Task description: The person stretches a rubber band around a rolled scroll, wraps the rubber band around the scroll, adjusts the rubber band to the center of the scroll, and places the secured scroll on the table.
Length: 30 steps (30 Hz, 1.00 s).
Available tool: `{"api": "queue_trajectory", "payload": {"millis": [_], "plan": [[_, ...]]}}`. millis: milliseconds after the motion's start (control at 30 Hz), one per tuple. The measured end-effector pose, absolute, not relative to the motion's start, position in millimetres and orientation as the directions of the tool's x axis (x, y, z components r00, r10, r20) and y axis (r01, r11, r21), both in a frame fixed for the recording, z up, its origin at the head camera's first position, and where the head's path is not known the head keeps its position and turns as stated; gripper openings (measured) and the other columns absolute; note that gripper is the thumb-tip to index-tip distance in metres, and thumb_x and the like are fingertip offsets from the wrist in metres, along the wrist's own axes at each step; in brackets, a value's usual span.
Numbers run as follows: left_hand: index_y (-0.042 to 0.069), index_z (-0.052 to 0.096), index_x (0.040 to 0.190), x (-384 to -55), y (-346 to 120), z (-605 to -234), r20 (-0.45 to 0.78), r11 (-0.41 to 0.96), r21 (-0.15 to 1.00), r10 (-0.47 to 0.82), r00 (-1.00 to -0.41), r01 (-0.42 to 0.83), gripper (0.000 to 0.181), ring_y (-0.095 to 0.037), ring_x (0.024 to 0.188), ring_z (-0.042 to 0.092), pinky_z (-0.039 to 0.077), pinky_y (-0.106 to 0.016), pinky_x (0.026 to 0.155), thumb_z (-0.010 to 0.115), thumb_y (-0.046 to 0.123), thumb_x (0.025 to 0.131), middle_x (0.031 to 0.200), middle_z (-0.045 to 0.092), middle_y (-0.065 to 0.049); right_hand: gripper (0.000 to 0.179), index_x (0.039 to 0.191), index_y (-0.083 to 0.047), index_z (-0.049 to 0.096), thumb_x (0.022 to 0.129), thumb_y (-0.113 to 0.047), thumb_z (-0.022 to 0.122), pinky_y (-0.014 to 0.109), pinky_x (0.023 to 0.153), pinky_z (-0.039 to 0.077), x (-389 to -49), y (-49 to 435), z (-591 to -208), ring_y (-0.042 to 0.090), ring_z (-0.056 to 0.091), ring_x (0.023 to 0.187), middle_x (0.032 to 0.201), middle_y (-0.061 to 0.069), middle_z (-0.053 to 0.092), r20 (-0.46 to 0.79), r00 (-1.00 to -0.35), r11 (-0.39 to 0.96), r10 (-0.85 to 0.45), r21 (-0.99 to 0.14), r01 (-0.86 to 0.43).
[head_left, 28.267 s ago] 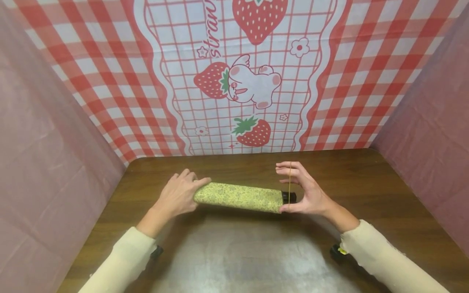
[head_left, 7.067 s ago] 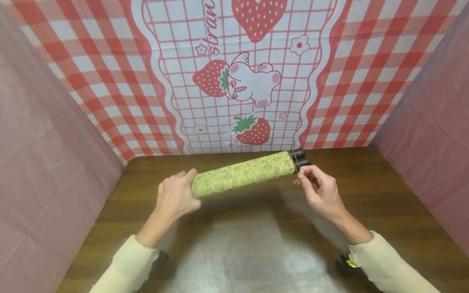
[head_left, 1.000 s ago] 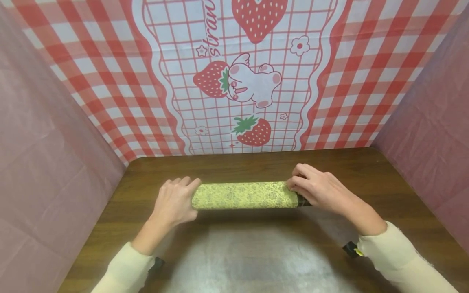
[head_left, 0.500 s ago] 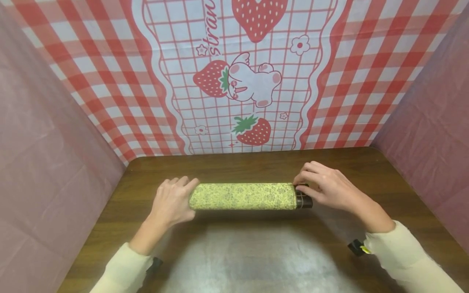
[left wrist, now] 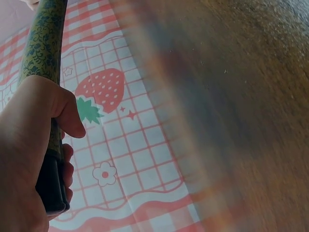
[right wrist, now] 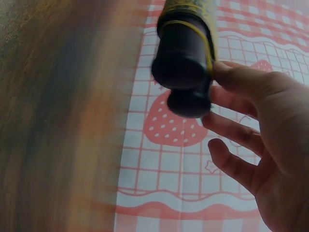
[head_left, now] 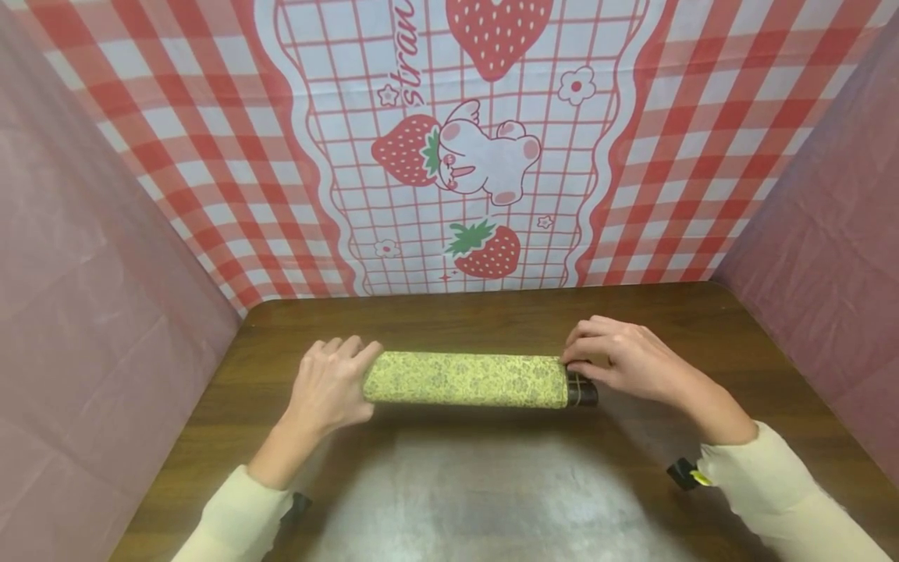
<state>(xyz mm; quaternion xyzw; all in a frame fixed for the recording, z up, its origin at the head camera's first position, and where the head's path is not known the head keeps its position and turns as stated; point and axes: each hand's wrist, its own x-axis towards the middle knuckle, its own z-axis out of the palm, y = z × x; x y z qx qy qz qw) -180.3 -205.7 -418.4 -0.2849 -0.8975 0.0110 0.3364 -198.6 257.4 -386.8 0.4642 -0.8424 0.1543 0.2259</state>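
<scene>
A rolled scroll in yellow-green patterned cloth is held level just above the table, with paired dark rod ends at its right. My left hand grips its left end; in the left wrist view the fingers wrap around it and a dark end sticks out below. A thin yellowish rubber band loops around the rod ends, close against the cloth. My right hand pinches the band at the scroll's far right edge, its other fingers loosely bent. The exact fingertip contact is partly hidden.
A brown wooden table lies beneath, with a shiny patch in front. Behind it hangs a red-and-white strawberry cloth. Pink cloth walls stand on both sides. Dark wrist devices show at the sleeves.
Long before, the band was stretched over my right fingers; later it circled the rod ends. Over the last second my right hand shifted slightly right, uncovering the rod ends. The left hand kept its grip.
</scene>
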Motion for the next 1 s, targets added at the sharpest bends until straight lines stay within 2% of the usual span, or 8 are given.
{"api": "queue_trajectory", "payload": {"millis": [133,367,500,667,800,1000], "plan": [[0.014,0.073,0.107,-181,-205,-419,0.617,0.83,-0.228,0.527,-0.584,0.508,0.057,-0.023,0.063,0.057,0.044,-0.033,0.058,0.071,0.01,0.05,0.081,0.069,-0.004,0.039,0.098,-0.029,0.084,0.074,-0.004,0.101,0.025,0.069,0.059,-199,255,-385,0.004,0.071,0.089,0.103,-0.015,0.076,0.519,-0.418,0.485,-0.745,-0.007,-0.874],[0.014,0.074,0.107,-179,-204,-417,0.631,0.822,-0.25,0.539,-0.557,0.513,0.055,-0.024,0.063,0.059,0.046,-0.034,0.058,0.07,0.01,0.052,0.081,0.071,-0.005,0.033,0.095,-0.027,0.079,0.079,-0.006,0.098,0.024,0.068,0.059,-197,255,-384,0.001,0.07,0.087,0.103,-0.013,0.074,0.492,-0.389,0.456,-0.779,0.018,-0.89],[0.013,0.074,0.106,-179,-204,-417,0.63,0.822,-0.243,0.538,-0.56,0.515,0.055,-0.024,0.063,0.058,0.046,-0.034,0.058,0.07,0.01,0.051,0.081,0.071,-0.005,0.031,0.097,-0.027,0.076,0.084,-0.007,0.095,0.023,0.064,0.056,-194,253,-384,0.0,0.066,0.088,0.104,-0.012,0.071,0.464,-0.411,0.481,-0.785,0.038,-0.876],[0.014,0.074,0.107,-178,-205,-417,0.622,0.821,-0.232,0.537,-0.57,0.521,0.057,-0.024,0.064,0.059,0.047,-0.034,0.058,0.071,0.01,0.05,0.082,0.071,-0.004,0.029,0.1,-0.028,0.072,0.091,-0.008,0.09,0.017,0.06,0.045,-190,250,-385,0.0,0.058,0.089,0.104,-0.012,0.065,0.418,-0.449,0.513,-0.789,0.049,-0.857],[0.014,0.074,0.108,-178,-207,-419,0.612,0.817,-0.226,0.543,-0.575,0.531,0.059,-0.024,0.064,0.059,0.048,-0.034,0.057,0.072,0.011,0.049,0.082,0.07,-0.004,0.028,0.101,-0.027,0.068,0.095,-0.006,0.085,0.014,0.061,0.039,-188,250,-386,-0.002,0.05,0.086,0.097,-0.014,0.058,0.4,-0.485,0.53,-0.777,0.0,-0.848],[0.014,0.072,0.106,-181,-207,-420,0.628,0.79,-0.237,0.569,-0.531,0.565,0.057,-0.022,0.064,0.059,0.049,-0.034,0.056,0.068,0.009,0.049,0.08,0.069,-0.003,0.031,0.102,-0.023,0.062,0.096,0.001,0.081,0.015,0.065,0.04,-188,253,-389,-0.007,0.044,0.08,0.091,-0.016,0.053,0.395,-0.542,0.558,-0.741,-0.086,-0.825]]}}
